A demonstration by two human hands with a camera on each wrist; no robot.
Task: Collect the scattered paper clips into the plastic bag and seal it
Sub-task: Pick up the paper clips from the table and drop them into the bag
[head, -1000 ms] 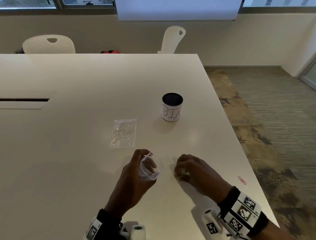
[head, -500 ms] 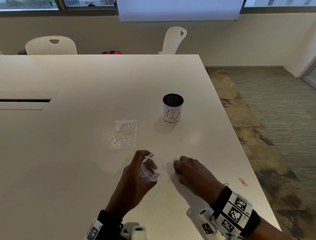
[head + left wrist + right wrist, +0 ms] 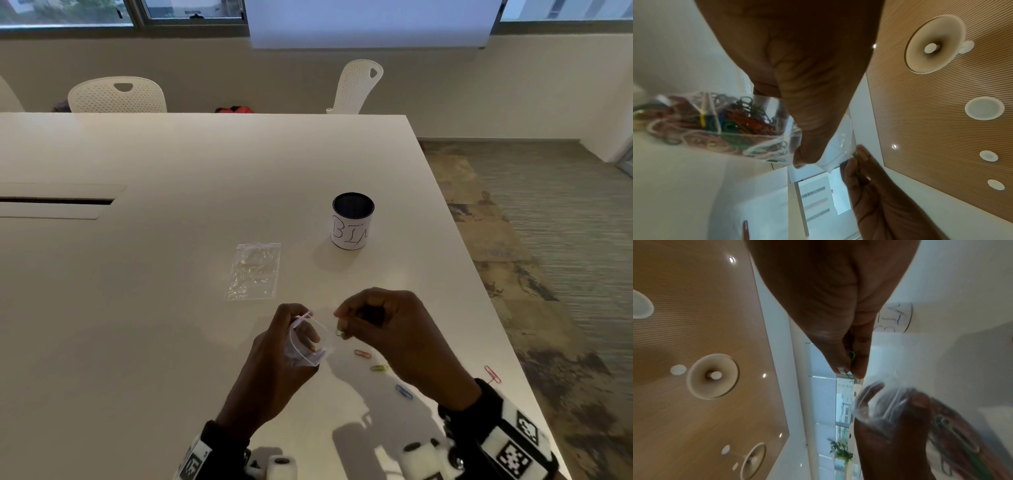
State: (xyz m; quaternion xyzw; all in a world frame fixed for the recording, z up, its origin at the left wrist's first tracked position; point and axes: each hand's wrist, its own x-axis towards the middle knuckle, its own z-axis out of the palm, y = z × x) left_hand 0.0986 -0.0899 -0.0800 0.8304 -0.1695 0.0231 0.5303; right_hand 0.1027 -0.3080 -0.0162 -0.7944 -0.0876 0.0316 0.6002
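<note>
My left hand (image 3: pixel 291 339) grips a small clear plastic bag (image 3: pixel 306 342) with its mouth held open; the left wrist view shows it full of coloured paper clips (image 3: pixel 731 123). My right hand (image 3: pixel 346 325) is raised just right of the bag's mouth and pinches a green paper clip (image 3: pixel 852 356) between thumb and finger. On the table below the right hand lie an orange clip (image 3: pixel 362 354), a yellow clip (image 3: pixel 379 368) and a blue clip (image 3: pixel 404 391). A pink clip (image 3: pixel 492 373) lies near the table's right edge.
A second clear bag (image 3: pixel 254 271) lies flat on the white table (image 3: pixel 171 274) beyond the hands. A black cup labelled BIN (image 3: pixel 352 221) stands behind it to the right. The table's right edge drops to carpet. White chairs (image 3: pixel 116 96) stand at the far side.
My right hand has lifted off the table with a green clip and moved up to the bag's mouth, uncovering three clips on the table. The left hand keeps hold of the bag.
</note>
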